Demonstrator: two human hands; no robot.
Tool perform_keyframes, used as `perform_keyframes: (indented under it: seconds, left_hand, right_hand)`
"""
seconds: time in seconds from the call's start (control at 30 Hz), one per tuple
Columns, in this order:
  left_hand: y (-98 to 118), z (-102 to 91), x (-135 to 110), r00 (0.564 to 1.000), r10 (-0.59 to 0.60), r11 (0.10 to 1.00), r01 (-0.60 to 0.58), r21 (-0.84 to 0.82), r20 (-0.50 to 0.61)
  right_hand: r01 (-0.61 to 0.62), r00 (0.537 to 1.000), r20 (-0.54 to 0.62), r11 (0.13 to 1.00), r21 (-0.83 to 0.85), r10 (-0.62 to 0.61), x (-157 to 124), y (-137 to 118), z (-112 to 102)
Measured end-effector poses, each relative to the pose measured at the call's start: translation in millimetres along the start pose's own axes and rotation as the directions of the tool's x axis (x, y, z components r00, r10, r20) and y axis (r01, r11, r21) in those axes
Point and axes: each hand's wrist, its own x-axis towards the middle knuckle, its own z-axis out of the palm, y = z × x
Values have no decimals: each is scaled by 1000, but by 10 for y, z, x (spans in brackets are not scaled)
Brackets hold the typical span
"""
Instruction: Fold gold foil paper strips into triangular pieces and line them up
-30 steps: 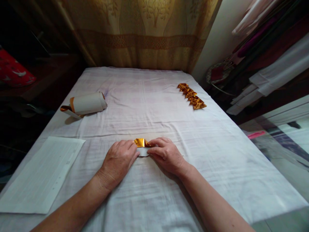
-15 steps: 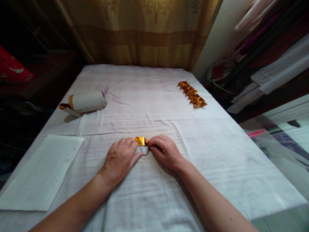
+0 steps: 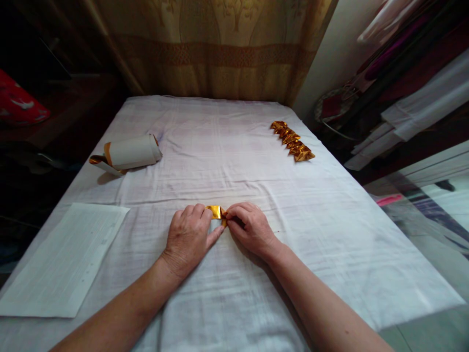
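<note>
A small piece of gold foil paper (image 3: 214,211), shiny on one face and white on the other, lies partly folded on the cloth between my hands. My left hand (image 3: 188,237) holds it down from the left, fingers over its far left edge and thumb stretched to the lower right corner. At that right end my right hand (image 3: 251,226) pinches the folded corner between thumb and fingers. The fingers cover both ends of the paper, so its full shape is hidden.
A white cloth (image 3: 205,146) covers the table. Several folded gold foil pieces (image 3: 292,142) stand in a row at the far right. A roll of gold-and-white paper (image 3: 132,152) lies at the left, above a printed sheet (image 3: 66,259). Clothes (image 3: 428,102) hang on the right.
My left hand has slid slightly right, its thumb now reaching the paper's right corner. That corner has been folded inward, showing gold where white showed. My right hand keeps its pinch.
</note>
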Motion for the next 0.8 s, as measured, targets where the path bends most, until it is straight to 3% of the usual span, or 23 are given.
perform_keyframes:
  seconds: [0.43,0.8]
  left_hand:
    - [5,24,10,1000,-8,1000,8,28,-6]
    - [12,23,10,1000,-16,999,15,37,14]
  right_hand:
    - [-81,997,-1,995,-59,81,19,-52,31]
    - [-39,999,14,999,-33,39,6,20,21]
